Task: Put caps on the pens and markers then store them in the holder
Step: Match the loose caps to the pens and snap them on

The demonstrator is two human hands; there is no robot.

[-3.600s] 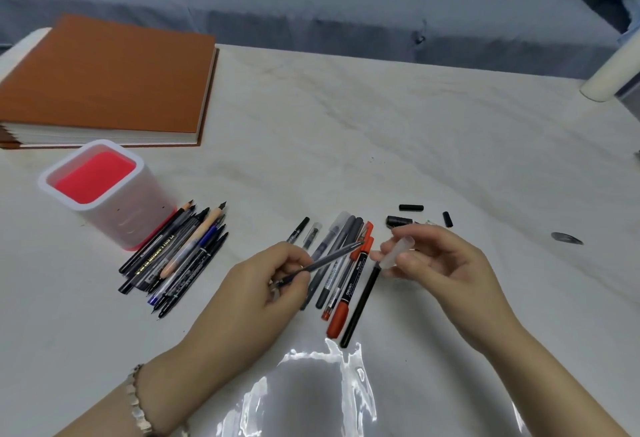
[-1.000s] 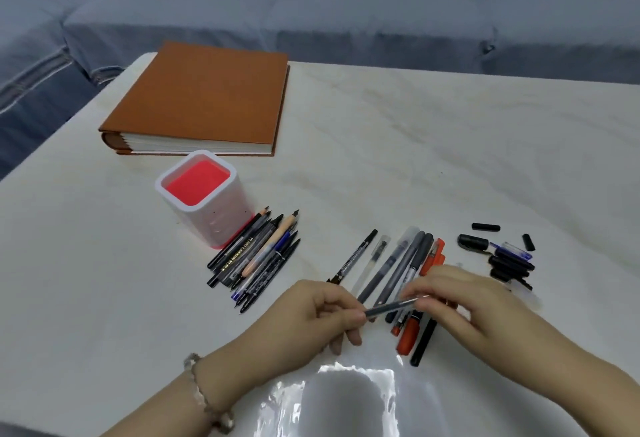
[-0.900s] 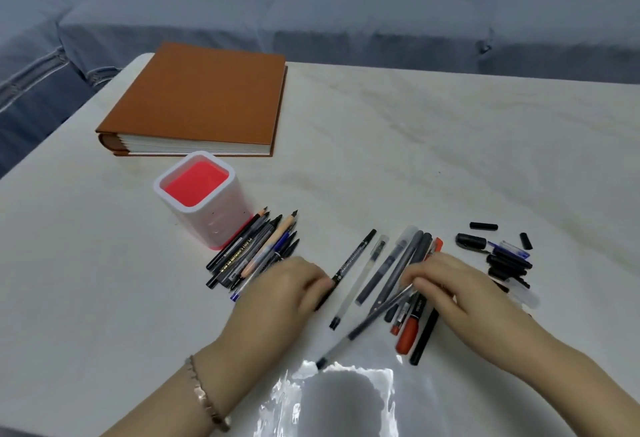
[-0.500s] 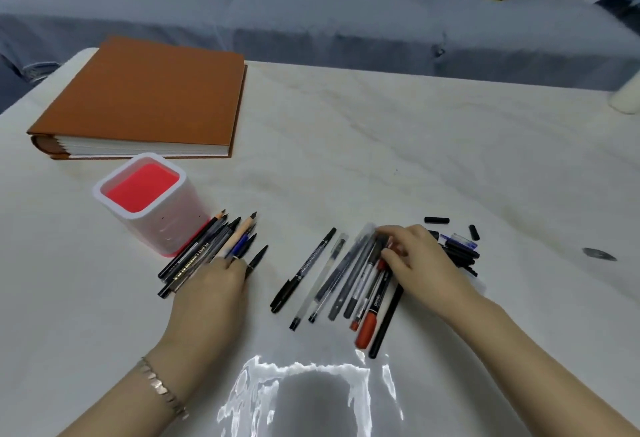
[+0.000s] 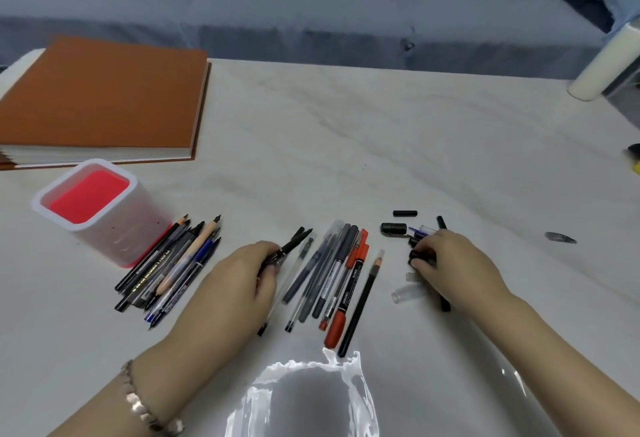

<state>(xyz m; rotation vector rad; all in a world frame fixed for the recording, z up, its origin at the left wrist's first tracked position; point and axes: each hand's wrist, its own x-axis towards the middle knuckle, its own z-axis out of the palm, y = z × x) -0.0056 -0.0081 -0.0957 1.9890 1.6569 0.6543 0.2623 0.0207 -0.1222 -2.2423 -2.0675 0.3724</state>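
"Two hands are over the table. What does each one hold?" the student asks.

"Left hand: thumb and curled fingers are clamped on a black pen," the instructor replies. "The pen slants up and to the right, and its lower part is hidden under the palm. Whether its tip is bare cannot be told. Right hand: thumb and fingertips are closed on a black cap. That cap sits at the near side of the loose caps."

"Where is the holder, and where are the other pens?"

"Holder: white with a red inside, standing upright at the left, just in front of the orange book. A bundle of pens lies flat on the table just beside its right wall, with the tips pointing away from the person. A second row of pens and markers lies between the two hands. A red marker and a black pencil are on that row's right side."

"Anything else near the right hand?"

"Two clear caps lie just beside the thumb, on the near side. A bracelet circles the left wrist. A grey-blue sofa runs along the table's far edge."
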